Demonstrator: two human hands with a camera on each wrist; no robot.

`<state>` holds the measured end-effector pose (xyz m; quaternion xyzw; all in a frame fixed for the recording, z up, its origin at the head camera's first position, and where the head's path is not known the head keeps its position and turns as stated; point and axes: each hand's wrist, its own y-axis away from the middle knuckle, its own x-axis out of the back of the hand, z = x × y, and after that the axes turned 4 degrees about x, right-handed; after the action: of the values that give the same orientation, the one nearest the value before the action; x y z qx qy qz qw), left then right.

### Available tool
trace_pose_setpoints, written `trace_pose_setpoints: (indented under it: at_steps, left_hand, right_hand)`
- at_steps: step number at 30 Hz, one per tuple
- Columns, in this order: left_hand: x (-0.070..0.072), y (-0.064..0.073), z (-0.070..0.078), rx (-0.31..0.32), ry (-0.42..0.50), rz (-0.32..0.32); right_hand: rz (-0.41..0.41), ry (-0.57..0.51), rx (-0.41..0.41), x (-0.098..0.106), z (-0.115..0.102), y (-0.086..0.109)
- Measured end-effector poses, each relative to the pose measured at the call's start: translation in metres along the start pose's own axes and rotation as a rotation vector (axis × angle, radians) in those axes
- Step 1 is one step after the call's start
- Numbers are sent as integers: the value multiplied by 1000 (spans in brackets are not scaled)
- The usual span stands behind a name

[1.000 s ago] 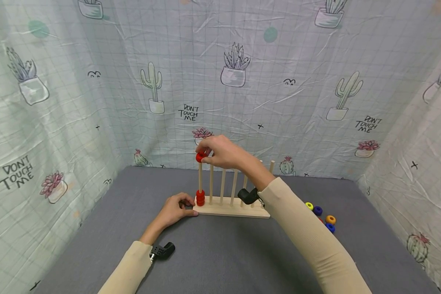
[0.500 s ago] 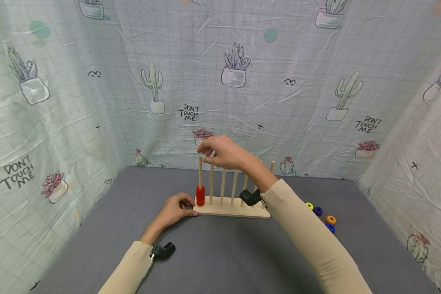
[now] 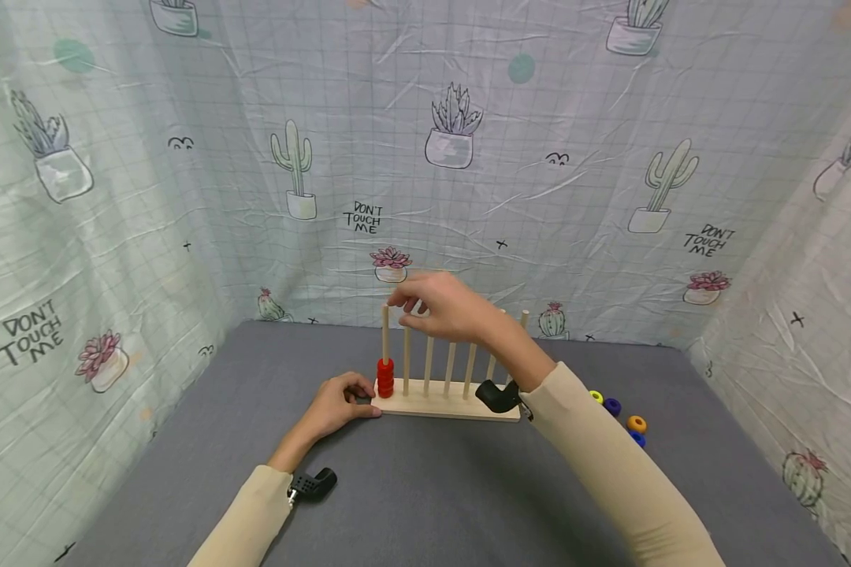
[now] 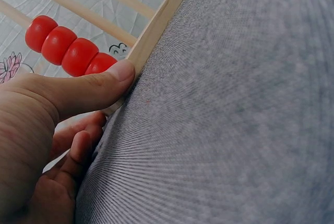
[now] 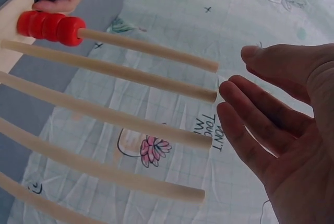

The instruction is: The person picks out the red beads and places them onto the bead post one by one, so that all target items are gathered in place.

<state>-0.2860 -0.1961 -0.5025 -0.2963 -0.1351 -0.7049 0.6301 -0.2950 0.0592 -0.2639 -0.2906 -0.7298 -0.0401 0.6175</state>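
Observation:
A wooden bead stand point(image 3: 454, 406) with a row of upright pegs stands on the grey cloth. Several red beads point(image 3: 385, 378) are stacked at the bottom of its leftmost peg point(image 3: 386, 335). My left hand point(image 3: 336, 405) pinches the base's left end; in the left wrist view its thumb point(image 4: 99, 88) lies on the front edge below the red beads. My right hand point(image 3: 445, 305) is up by the tops of the left pegs. The right wrist view shows its fingers point(image 5: 255, 114) loosely extended, holding nothing, a little apart from the peg ends.
Loose beads lie right of the stand: a yellow one point(image 3: 596, 396), a dark blue one point(image 3: 613, 406), an orange one point(image 3: 636, 424) and a blue one point(image 3: 636, 439), partly behind the right sleeve point(image 3: 610, 465). A cactus-print curtain point(image 3: 496, 197) encloses the table.
The right hand let go of a red bead at the leftmost peg's top, and it dropped onto the stack. That hand then shifted slightly right and down. The left hand stayed put.

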Motion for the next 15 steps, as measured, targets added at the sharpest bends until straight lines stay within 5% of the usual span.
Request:
trace_pose_setpoints:
  at_steps: [15]
  left_hand:
    - [-1,-1,0,28,-3,4]
  right_hand:
    - [25,-18,-14,-15,0,36]
